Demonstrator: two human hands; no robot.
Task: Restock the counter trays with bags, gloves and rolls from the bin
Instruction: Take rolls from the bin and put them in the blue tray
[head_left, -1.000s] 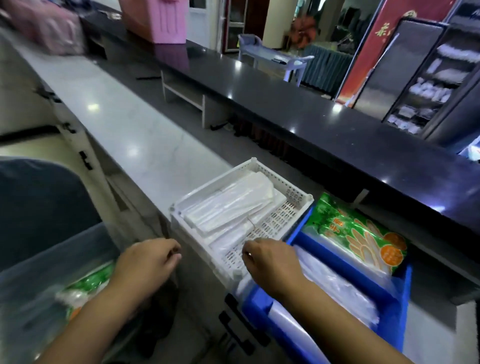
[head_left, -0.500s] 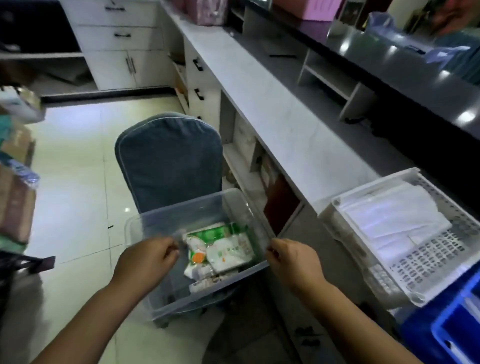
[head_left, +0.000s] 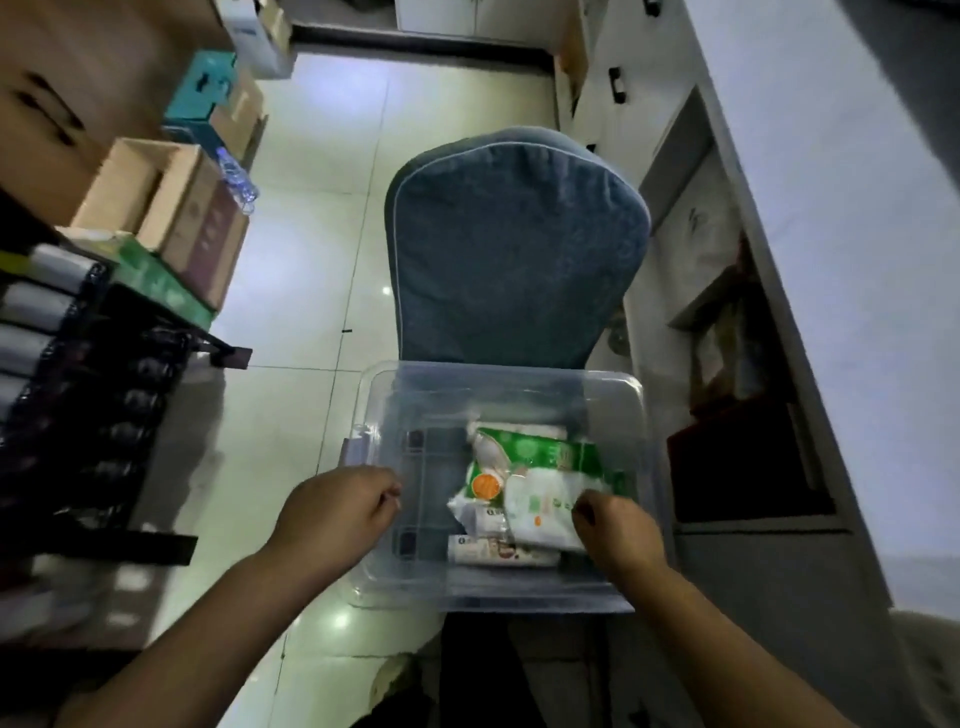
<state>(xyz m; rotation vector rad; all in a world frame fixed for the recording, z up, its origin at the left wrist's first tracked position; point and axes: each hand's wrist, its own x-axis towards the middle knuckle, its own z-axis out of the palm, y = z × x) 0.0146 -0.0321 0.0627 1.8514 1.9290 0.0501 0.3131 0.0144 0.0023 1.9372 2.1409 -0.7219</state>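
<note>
Now that the hands have left the trays for the bin (head_left: 498, 382), the right hand (head_left: 618, 535) curls its grip onto the next white pack (head_left: 540, 512); the left hand (head_left: 337, 512) hold is unclear.

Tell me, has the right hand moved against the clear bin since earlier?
Yes: the right hand left the clear bin's right rim and went inward, to the white packet.

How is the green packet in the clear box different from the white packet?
The green packet is mostly green with an orange circle; the white packet is white with only small green and orange marks. The white packet lies on top, nearer the person; the green packet lies partly under it, toward the chair. Both are plastic-wrapped packs lying in the clear box.
</note>
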